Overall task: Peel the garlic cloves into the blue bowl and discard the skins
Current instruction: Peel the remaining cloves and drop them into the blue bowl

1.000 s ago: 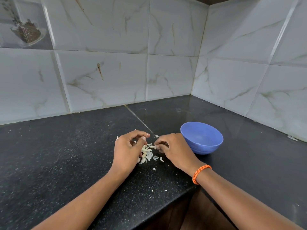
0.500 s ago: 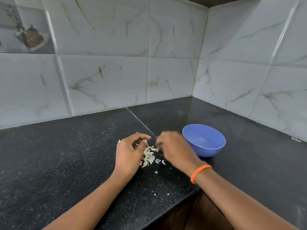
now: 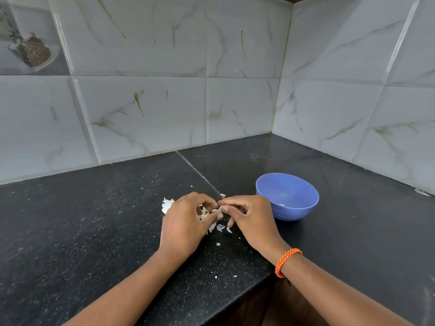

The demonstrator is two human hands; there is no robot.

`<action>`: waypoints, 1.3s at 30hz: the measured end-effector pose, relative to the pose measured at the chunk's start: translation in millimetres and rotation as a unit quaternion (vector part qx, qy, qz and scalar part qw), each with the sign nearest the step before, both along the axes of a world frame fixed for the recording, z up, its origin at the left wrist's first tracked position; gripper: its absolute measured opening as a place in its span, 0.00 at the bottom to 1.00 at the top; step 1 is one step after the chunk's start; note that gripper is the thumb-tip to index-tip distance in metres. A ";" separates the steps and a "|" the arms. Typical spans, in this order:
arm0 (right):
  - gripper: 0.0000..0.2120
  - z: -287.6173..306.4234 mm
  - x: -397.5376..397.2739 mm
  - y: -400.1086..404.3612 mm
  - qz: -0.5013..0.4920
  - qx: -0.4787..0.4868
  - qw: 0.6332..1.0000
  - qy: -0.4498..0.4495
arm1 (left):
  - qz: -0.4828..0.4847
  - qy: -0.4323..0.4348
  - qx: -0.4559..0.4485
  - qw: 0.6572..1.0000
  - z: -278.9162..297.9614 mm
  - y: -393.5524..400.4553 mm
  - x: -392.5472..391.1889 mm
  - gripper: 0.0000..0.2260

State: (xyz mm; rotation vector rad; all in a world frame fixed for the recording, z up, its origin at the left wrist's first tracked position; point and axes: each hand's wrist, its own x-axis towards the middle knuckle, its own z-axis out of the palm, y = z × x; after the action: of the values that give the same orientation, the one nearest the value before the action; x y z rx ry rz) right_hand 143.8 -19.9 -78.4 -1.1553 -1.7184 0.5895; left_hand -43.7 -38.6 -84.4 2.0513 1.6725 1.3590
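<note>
My left hand [image 3: 186,220] and my right hand [image 3: 249,215] meet fingertip to fingertip over a small heap of pale garlic skins [image 3: 217,228] on the black counter. Between the fingertips both hands pinch a small garlic clove [image 3: 215,210], mostly hidden by the fingers. A larger white piece of garlic [image 3: 167,204] lies just left of my left hand. The blue bowl [image 3: 288,196] stands right of my right hand, close to its knuckles, with a small pale bit inside.
The black stone counter [image 3: 94,220] fills a tiled wall corner, and its front edge [image 3: 235,300] runs under my forearms. Skin crumbs are scattered near the edge. An orange bracelet [image 3: 286,261] circles my right wrist. A white scrap [image 3: 421,192] lies by the right wall.
My right hand, lifted and blurred half a second ago, has come back down and left to meet my left hand's fingertips. My left hand stayed over the skins.
</note>
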 end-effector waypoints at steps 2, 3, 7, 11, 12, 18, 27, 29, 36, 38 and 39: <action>0.09 -1.3 -3.5 -2.0 0.007 0.013 1.000 -0.009 | 0.009 -0.003 -0.005 1.000 1.1 -0.9 0.4 0.06; 0.10 -1.6 -5.6 -3.2 0.013 0.016 1.000 -0.015 | 0.011 -0.009 -0.009 1.000 2.0 -1.2 0.2 0.06; 0.13 -4.3 -8.9 -4.0 0.006 0.040 0.998 -0.047 | 0.014 -0.021 -0.013 1.000 2.5 -2.9 -0.6 0.05; 0.07 -3.4 -8.3 -3.5 -0.008 0.050 0.997 -0.055 | 0.029 -0.018 -0.011 0.999 3.4 -4.5 1.2 0.04; 0.06 -3.3 -8.3 -4.1 -0.009 0.054 0.997 -0.052 | 0.033 -0.016 -0.010 0.999 3.0 -4.6 1.4 0.03; 0.06 -6.3 -9.8 -4.2 -0.014 0.080 0.995 -0.059 | 0.045 -0.020 -0.011 0.999 1.9 -3.8 0.1 0.03; 0.06 -7.1 -11.2 -3.6 -0.007 0.086 0.994 -0.069 | 0.059 -0.019 -0.008 0.998 5.1 -6.7 1.8 0.04; 0.05 -7.8 -11.8 -3.5 -0.002 0.091 0.993 -0.080 | 0.068 -0.011 -0.008 0.998 4.6 -6.3 1.6 0.05; 0.08 -7.0 -15.1 -9.1 0.013 0.147 0.981 -0.123 | 0.063 -0.020 0.000 0.998 5.5 -4.1 2.1 0.08; 0.07 -7.1 -15.4 -8.7 0.022 0.151 0.983 -0.098 | 0.046 -0.041 0.001 0.998 5.1 -4.0 1.2 0.08; 0.07 -7.0 -15.3 -8.0 0.026 0.151 0.985 -0.080 | 0.038 -0.050 0.000 0.998 5.0 -4.4 1.0 0.08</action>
State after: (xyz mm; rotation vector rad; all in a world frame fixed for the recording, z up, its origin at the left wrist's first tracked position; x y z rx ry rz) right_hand 128.5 -27.9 -85.4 -0.9644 -1.9020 0.2575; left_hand -42.7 -43.1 -79.5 1.9031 1.7246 1.4604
